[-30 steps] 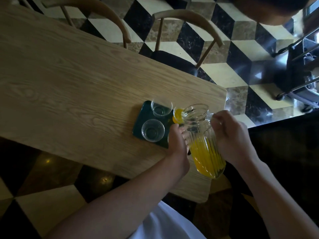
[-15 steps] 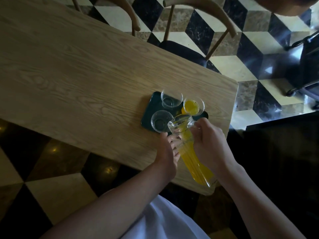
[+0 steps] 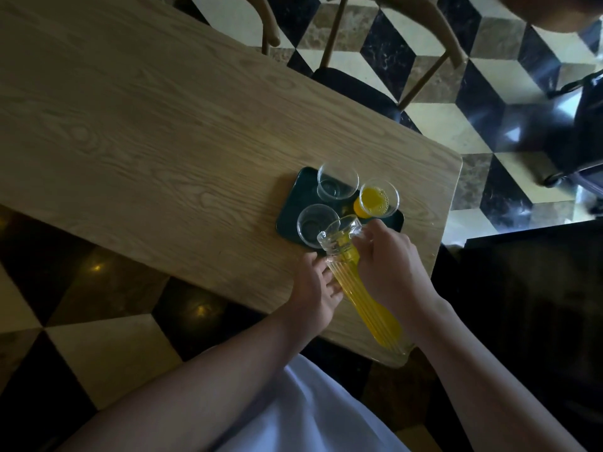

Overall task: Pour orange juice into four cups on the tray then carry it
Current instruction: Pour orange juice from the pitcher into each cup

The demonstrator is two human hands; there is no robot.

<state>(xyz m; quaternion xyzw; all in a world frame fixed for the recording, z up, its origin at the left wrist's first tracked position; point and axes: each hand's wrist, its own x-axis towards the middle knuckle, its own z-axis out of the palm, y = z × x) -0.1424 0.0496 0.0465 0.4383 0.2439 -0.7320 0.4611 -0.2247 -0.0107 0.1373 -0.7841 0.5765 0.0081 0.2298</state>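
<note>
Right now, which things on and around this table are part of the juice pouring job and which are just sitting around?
Part of the job:
- glass pitcher of orange juice, tilted, held by the right hand, steadied by the left hand
- dark tray
- filled cup
- two empty cups

Just around:
- wooden chairs
- black wheeled object, far right

Dim; window glare right, wide-angle edge warp.

Dark green tray (image 3: pixel 293 207), yellow-orange juice (image 3: pixel 375 308), pale wood-grain table (image 3: pixel 146 132) — black, cream and brown cube-patterned floor (image 3: pixel 489 93).
</note>
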